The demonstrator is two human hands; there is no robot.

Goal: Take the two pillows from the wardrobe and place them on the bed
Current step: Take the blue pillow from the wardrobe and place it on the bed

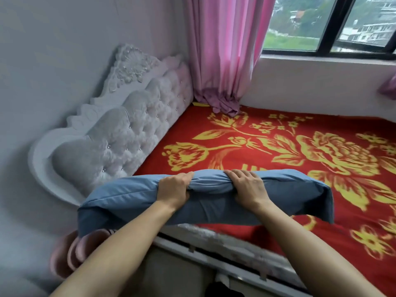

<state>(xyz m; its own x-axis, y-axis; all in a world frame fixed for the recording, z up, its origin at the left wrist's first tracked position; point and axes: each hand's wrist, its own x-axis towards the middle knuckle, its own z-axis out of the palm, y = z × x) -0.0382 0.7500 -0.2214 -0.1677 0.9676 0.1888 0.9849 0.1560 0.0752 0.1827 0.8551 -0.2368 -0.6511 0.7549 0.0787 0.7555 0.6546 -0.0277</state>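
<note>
Both bare forearms reach forward from the bottom of the view, side by side. Left hand (174,189) and right hand (247,186) sit close together on the upper edge of one blue pillow (132,202). Each hand is closed tight, fingers curled over the far side, thumbs on the near face, fabric bunched into creases between them. Pillow held lengthwise across the body, ends sagging out past both hands; left end droops lower. It hangs over the near edge of the bed (278,151), near the head end, just in front of the tufted pale headboard (120,133). Whether its underside touches the mattress I cannot tell. Bed covered in a red blanket with yellow flowers. Pink curtain (222,61) pools on the far corner of the bed, beside the window (321,24). Only one pillow in sight.
</note>
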